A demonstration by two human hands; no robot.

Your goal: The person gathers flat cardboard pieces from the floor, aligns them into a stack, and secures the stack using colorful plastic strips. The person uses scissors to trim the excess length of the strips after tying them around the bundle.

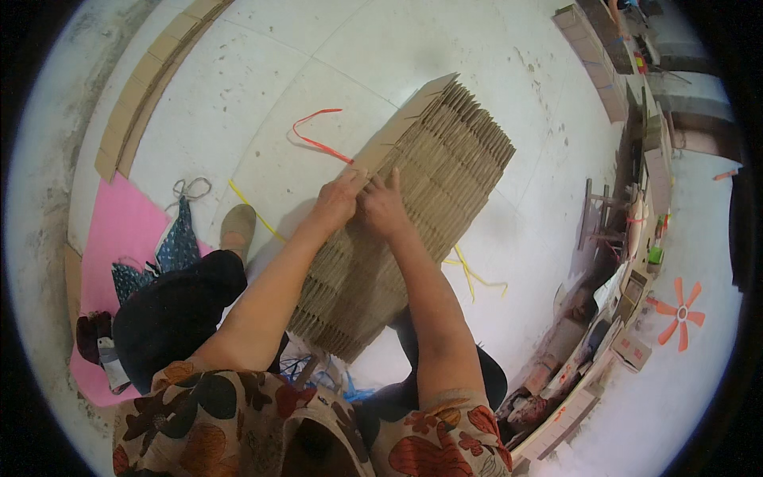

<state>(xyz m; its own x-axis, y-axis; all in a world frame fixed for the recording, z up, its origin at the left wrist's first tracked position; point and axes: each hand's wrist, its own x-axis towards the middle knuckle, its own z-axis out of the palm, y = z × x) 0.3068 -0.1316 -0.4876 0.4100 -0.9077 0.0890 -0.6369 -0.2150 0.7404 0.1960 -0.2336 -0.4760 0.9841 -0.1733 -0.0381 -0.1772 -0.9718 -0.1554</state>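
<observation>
A pale floor (pixel 262 71) surrounds the cardboard stack (pixel 445 183), which lies directly beneath the grip. The left hand (pixel 337 200) and right hand (pixel 383 207) rest close together, curled near its edge; whether they pinch the red strap (pixel 322 147) just beyond them, I cannot tell.

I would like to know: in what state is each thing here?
Stack: cardboard pieces, packed closely.
Left hand: fingers bent, at the stack's edge.
Right hand: fingers bent, beside the left.
Red strap: curved, one end loose.
Yellow straps: loose, at the stack's sides.
Pink sheet: spread, partly covered.
Shoe: worn.
Fan: seemingly still, blades distinct.
</observation>
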